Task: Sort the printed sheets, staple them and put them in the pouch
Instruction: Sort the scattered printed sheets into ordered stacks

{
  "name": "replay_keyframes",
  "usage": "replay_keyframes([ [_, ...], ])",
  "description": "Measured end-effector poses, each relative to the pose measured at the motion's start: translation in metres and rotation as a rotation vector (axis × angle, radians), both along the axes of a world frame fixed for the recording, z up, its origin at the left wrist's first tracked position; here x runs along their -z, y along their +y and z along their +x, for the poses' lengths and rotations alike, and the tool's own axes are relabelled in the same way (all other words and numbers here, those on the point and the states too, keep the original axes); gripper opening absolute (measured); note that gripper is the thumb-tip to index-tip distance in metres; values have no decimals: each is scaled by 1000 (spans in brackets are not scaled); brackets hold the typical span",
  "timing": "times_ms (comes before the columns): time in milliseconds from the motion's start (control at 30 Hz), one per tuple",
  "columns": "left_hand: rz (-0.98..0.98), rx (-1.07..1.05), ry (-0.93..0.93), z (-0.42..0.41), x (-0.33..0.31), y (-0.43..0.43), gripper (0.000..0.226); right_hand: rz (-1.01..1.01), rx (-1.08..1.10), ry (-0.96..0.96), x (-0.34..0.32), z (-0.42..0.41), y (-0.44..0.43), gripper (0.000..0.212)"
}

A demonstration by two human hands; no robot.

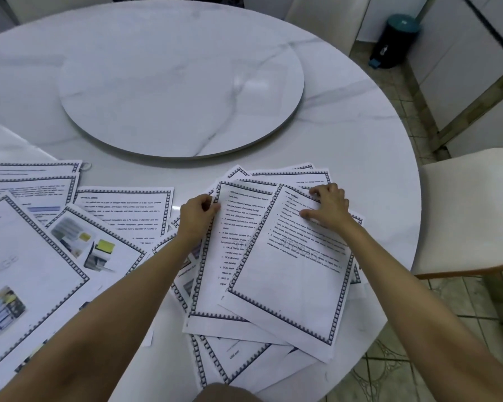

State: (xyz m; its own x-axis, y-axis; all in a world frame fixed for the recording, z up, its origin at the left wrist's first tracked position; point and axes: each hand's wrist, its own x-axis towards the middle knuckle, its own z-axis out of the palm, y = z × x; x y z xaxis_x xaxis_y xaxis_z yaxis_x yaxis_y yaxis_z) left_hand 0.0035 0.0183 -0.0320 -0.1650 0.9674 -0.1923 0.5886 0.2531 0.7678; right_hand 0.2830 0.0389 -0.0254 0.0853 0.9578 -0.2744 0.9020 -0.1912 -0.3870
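In the head view, the loose pile of white printed sheets with dark patterned borders point(244, 358) lies at lower centre of the frame on the round white marble table point(360, 126). The right hand point(328, 207) sets bent fingers on the upper part of the top sheet point(291, 274); I cannot tell whether it grips or only presses. The left hand point(199, 211) pinches the left edge of the sheet beneath point(230, 250). Sorting looks to be the step: best to hold the pile down, slide off 1 sheet at a time and read its heading before placing it. More bordered sheets point(122, 216), some with coloured pictures, overlap at lower left, so the page order could get mixed. A raised marble turntable point(180, 82) fills the centre of the table. A cream chair point(471, 204) stands at right and a dark bin with a teal lid point(395, 42) at upper right. No stapler shows.
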Motion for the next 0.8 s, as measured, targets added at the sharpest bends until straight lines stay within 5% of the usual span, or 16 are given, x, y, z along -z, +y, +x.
replay_keyframes([
  [533,-42,-21,-180,-2,-4,-6,49,-141,-31,-56,-6,-1,18,61],
  [700,-74,7,-199,-4,-4,-15,56,-55,-70,-44,-12,-1,19,12],
  [800,-82,-1,-231,-7,-4,-19,54,-7,-120,103,-18,0,13,13],
])
